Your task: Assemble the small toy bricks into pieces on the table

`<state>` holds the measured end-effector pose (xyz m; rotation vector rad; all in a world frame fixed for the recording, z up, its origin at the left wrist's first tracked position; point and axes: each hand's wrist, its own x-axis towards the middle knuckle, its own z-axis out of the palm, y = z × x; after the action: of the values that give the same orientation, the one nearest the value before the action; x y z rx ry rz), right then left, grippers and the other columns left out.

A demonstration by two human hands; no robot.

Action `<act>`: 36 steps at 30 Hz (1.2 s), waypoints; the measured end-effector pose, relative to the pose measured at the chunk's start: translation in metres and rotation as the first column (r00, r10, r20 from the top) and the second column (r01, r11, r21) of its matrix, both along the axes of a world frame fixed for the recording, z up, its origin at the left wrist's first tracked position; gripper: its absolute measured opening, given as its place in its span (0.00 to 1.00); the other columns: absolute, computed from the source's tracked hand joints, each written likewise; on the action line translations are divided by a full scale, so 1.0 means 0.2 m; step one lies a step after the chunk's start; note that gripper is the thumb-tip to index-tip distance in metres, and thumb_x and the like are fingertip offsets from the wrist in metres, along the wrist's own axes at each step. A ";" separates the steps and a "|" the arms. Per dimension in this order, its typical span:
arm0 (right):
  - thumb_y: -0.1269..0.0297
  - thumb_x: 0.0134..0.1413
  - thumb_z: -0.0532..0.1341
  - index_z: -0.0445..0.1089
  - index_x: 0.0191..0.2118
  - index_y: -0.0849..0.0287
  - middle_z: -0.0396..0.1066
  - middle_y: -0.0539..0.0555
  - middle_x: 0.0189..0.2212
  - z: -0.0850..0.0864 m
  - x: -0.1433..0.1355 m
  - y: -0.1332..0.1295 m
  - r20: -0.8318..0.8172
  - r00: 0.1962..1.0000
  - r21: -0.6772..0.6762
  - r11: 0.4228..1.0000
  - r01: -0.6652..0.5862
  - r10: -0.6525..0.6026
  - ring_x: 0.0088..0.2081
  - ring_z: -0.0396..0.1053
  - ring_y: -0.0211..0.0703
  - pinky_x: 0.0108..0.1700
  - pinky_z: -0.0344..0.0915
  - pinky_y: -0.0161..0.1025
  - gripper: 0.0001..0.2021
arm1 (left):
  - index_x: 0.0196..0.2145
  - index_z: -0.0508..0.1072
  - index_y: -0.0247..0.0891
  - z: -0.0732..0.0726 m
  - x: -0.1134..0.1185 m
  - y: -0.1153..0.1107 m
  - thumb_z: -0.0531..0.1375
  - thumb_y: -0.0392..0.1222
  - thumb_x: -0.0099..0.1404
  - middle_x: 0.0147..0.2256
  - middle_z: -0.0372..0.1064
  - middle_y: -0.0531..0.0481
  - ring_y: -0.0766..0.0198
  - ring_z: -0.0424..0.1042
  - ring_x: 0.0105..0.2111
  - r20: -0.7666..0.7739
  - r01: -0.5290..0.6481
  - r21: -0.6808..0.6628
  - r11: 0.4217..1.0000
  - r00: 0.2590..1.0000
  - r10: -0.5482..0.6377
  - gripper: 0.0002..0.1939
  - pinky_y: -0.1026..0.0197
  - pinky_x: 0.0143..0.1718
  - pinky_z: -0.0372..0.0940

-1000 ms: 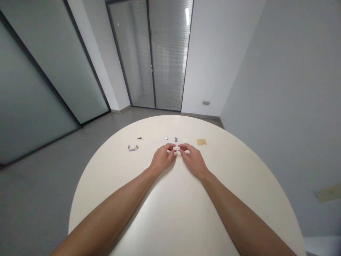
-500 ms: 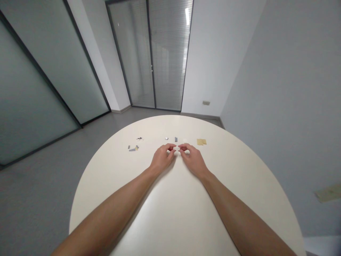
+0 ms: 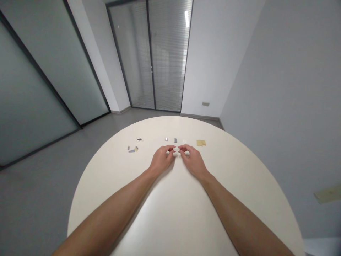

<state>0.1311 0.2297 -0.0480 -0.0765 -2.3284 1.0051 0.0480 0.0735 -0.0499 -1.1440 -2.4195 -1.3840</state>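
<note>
My left hand (image 3: 162, 157) and my right hand (image 3: 192, 160) meet above the far half of the white round table, fingertips facing each other. Between them is a small whitish piece (image 3: 176, 150), pinched from both sides by thumbs and forefingers. Its kind is too small to make out. Just beyond the fingers lies a small grey piece (image 3: 176, 140). A tiny shiny metallic bit (image 3: 166, 139) is to its left, and a faint white scrap (image 3: 184, 142) lies to its right.
Yellowish square pieces (image 3: 201, 143) lie to the right of my hands. On the left are small dark bits (image 3: 139, 139) and a group of grey and yellowish pieces (image 3: 132, 150). The table (image 3: 170, 220) has a curved edge; glass doors (image 3: 151, 71) and walls stand behind it.
My hands stay almost in place, still pinching the small whitish piece. The whole view has shifted very slightly; the pieces on the table lie as before.
</note>
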 end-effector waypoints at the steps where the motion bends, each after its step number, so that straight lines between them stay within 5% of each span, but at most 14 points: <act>1: 0.66 0.61 0.57 0.73 0.44 0.54 0.78 0.53 0.41 0.00 0.00 0.00 -0.001 1.000 0.000 1.000 0.000 0.000 0.43 0.73 0.44 0.50 0.66 0.44 0.10 | 0.48 0.76 0.41 0.00 0.00 0.00 0.56 0.38 0.68 0.44 0.78 0.47 0.57 0.74 0.45 -0.002 0.002 0.001 1.000 1.000 -0.002 0.13 0.53 0.52 0.68; 36: 0.65 0.63 0.55 0.72 0.43 0.53 0.77 0.52 0.39 0.00 0.00 0.00 -0.015 1.000 0.010 1.000 0.009 -0.009 0.42 0.73 0.45 0.47 0.67 0.43 0.09 | 0.47 0.77 0.40 -0.01 -0.01 0.00 0.55 0.38 0.69 0.43 0.78 0.46 0.57 0.75 0.45 0.007 0.003 0.009 1.000 1.000 -0.003 0.13 0.53 0.51 0.68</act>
<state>0.1313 0.2298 -0.0490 -0.0748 -2.3176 0.9859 0.0463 0.0742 -0.0522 -1.1429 -2.4154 -1.4007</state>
